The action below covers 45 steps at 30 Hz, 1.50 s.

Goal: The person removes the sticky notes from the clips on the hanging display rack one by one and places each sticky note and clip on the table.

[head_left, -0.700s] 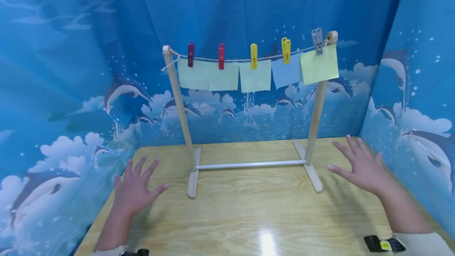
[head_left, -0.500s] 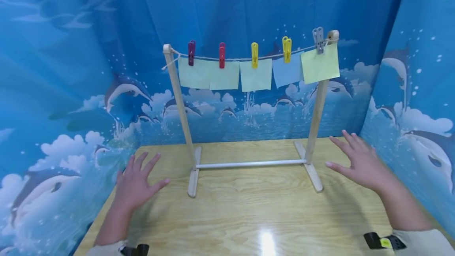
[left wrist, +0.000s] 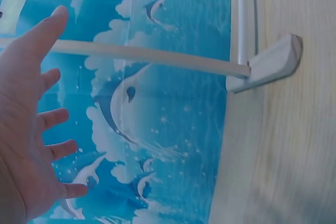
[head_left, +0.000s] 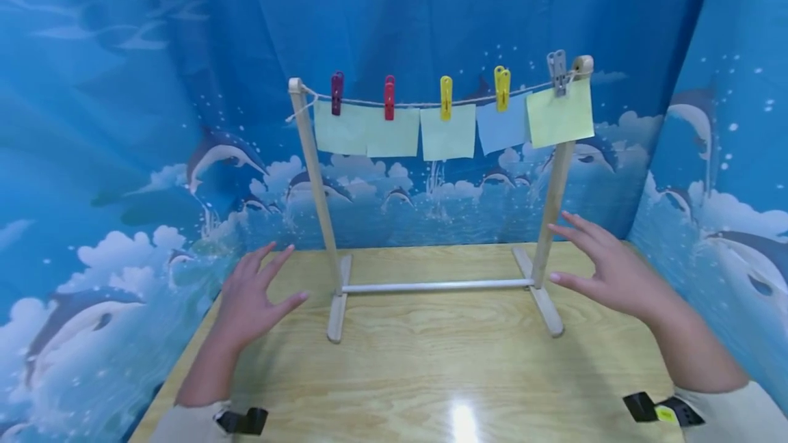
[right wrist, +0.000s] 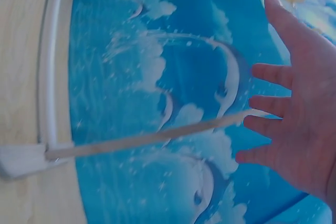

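Observation:
A wooden rack [head_left: 557, 186] stands on the table with a string [head_left: 412, 104] tied between its two posts. Paper squares hang along it under clothespins: a purple clothespin [head_left: 336, 93], a red clothespin [head_left: 390, 98], two yellow ones and a grey clothespin [head_left: 557, 72]. Most squares are pale green; a blue paper [head_left: 503, 123] hangs near the right, beside a yellow-green paper [head_left: 560, 115]. My left hand [head_left: 249, 299] is raised with spread fingers left of the rack, holding nothing. Spread too, my right hand [head_left: 615, 275] is near the right post; in the head view its fingertips overlap the post, contact unclear.
A white crossbar [head_left: 437, 286] joins the rack's two feet low down. The wood-grain table [head_left: 431, 374] extends in front of it. Blue dolphin-print curtains [head_left: 394, 19] enclose the back and both sides.
Both hands have moved inward and slightly up toward the rack's posts, the right one closer. The rack, papers and clothespins keep their arrangement; the head view has shifted slightly.

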### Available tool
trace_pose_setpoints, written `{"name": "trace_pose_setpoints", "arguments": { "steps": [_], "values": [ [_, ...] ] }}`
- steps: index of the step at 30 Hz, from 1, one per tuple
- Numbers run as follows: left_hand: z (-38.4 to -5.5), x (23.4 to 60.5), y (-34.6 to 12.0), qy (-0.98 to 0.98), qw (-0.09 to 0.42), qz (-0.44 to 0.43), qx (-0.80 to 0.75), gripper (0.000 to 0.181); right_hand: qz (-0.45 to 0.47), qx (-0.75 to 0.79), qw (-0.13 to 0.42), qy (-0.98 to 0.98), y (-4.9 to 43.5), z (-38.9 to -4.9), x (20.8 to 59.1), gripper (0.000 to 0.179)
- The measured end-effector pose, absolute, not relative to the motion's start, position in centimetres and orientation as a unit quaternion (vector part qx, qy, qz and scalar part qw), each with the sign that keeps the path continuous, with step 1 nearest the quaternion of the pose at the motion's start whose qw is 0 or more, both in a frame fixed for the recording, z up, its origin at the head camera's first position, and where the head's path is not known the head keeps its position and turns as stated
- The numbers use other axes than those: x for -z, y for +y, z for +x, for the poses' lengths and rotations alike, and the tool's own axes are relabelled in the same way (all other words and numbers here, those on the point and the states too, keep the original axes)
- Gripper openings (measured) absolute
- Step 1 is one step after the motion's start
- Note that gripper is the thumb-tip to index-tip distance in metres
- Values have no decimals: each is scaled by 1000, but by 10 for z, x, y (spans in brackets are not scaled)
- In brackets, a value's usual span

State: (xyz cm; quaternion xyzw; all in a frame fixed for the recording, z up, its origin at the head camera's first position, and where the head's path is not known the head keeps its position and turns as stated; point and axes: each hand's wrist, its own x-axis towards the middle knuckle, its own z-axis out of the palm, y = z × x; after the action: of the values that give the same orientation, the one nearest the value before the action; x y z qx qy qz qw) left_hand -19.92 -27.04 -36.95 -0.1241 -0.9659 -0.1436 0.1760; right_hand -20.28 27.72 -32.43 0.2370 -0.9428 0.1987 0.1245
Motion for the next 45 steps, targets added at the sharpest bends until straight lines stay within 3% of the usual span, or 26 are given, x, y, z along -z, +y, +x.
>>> {"name": "trace_pose_setpoints", "arguments": {
  "steps": [37,45],
  "values": [
    [-222,319,-223,-906,144,-178,355,73,416,-200,223,-859,184,-216,211,69],
    [-227,316,-213,-901,127,-165,381,73,404,-222,207,-863,165,-228,191,64]
  ]
}}
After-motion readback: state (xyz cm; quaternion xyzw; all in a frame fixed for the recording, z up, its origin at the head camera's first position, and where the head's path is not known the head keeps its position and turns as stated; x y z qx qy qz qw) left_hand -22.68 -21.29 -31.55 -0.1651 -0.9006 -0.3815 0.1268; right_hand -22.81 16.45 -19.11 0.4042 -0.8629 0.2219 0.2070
